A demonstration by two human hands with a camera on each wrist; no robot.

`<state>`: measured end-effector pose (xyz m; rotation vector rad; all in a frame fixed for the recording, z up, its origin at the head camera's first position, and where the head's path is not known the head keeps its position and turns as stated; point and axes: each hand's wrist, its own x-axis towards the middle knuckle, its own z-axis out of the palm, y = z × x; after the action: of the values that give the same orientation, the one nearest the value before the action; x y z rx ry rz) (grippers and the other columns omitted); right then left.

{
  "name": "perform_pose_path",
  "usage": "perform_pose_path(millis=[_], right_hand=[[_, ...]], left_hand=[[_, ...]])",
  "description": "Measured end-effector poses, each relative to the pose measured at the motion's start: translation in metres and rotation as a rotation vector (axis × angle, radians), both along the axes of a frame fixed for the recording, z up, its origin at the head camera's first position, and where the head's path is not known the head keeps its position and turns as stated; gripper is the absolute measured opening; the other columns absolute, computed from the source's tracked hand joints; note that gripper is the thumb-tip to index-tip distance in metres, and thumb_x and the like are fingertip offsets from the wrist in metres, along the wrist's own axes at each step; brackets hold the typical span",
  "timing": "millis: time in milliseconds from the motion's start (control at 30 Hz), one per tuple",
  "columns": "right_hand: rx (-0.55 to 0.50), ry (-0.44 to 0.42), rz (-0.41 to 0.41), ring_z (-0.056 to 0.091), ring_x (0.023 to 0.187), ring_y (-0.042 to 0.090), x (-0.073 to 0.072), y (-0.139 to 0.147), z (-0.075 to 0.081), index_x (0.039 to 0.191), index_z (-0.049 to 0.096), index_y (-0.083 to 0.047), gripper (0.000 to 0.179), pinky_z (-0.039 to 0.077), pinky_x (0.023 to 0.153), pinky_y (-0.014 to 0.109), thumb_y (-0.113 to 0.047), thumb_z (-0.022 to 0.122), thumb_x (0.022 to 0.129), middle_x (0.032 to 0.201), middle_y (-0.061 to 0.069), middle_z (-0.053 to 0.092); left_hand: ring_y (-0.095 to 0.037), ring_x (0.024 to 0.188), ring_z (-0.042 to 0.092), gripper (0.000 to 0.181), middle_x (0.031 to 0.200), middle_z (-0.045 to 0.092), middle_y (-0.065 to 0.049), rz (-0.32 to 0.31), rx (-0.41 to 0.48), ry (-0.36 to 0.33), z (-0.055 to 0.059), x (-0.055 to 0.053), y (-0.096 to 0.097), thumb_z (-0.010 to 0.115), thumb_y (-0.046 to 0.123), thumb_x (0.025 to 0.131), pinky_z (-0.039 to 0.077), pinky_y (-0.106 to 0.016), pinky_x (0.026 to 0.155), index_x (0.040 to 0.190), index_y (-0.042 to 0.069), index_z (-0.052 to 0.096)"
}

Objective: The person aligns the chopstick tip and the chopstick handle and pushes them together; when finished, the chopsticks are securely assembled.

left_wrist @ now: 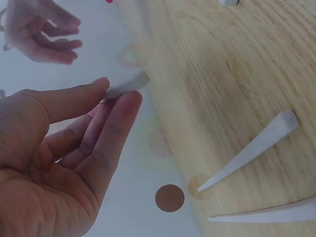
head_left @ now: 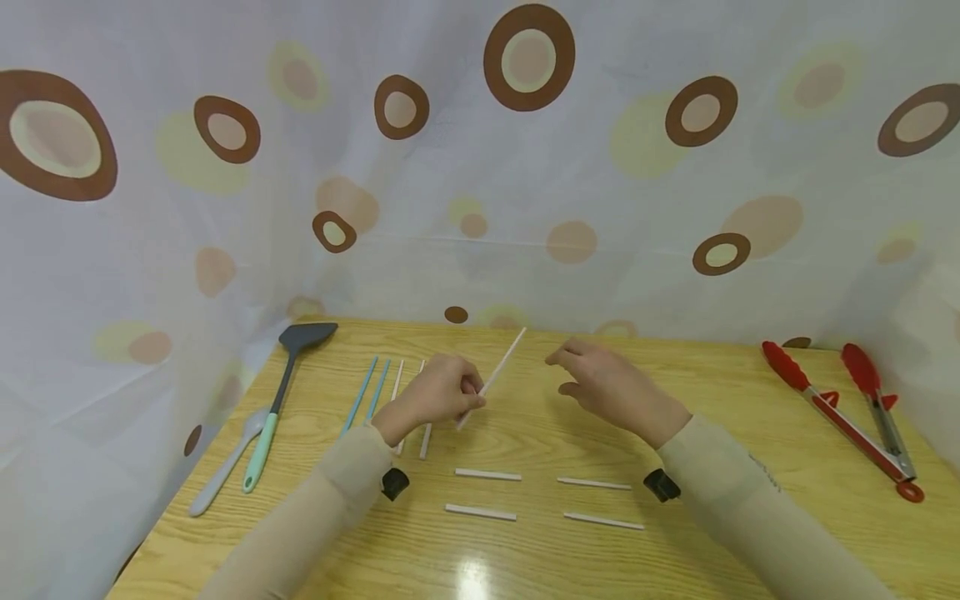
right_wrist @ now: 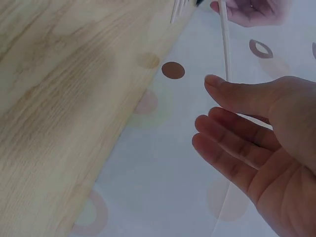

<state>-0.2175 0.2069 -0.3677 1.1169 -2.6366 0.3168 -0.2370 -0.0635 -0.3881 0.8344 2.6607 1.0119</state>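
Observation:
My left hand (head_left: 438,390) pinches a white chopstick (head_left: 506,358) near its lower end, between thumb and fingers. The stick slants up and to the right above the table. In the left wrist view its blunt end (left_wrist: 131,83) pokes out past the fingertips. To the right, my right hand (head_left: 611,387) hovers with relaxed, slightly bent fingers and holds nothing. Partly behind the left hand and wrist lie two blue chopsticks (head_left: 362,392) and two white chopsticks (head_left: 425,442). Nearer me, several short white sticks (head_left: 487,475) lie crosswise on the table in two columns.
On the left of the wooden table (head_left: 525,567) lie a dark turner with a mint handle (head_left: 260,450) and a grey spoon (head_left: 225,475). Red-tipped tongs (head_left: 855,425) lie spread at the right. A patterned white cloth (head_left: 600,183) hangs behind and at the sides.

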Motion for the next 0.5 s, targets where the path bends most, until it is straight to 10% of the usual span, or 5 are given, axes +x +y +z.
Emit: perform_pose_path(millis=[200,500], right_hand=[[0.115,-0.156,-0.014,0.064,0.087,0.022,0.014,0.004,-0.002,0.111,0.068,-0.002,0.036,0.054,0.072,0.032,-0.005,0.083,0.079,0.104,0.010,0.064],[0.188,-0.426,-0.037,0.063,0.082,0.018,0.037,0.012,-0.006,0.103,0.068,-0.005,0.023,0.053,0.068,0.033,-0.011,0.080,0.084,0.094,0.005,0.066]], left_hand=[[-0.018,0.056,0.066,0.006,0.074,0.064,-0.007,0.050,0.084,-0.182,0.000,0.000,-0.004,0.072,0.001,0.090,0.058,-0.032,0.055,0.091,-0.004,0.069],[-0.019,0.053,0.067,0.008,0.068,0.067,-0.007,0.078,0.028,-0.232,-0.002,-0.001,-0.007,0.074,0.002,0.089,0.058,-0.037,0.057,0.083,-0.002,0.069]])
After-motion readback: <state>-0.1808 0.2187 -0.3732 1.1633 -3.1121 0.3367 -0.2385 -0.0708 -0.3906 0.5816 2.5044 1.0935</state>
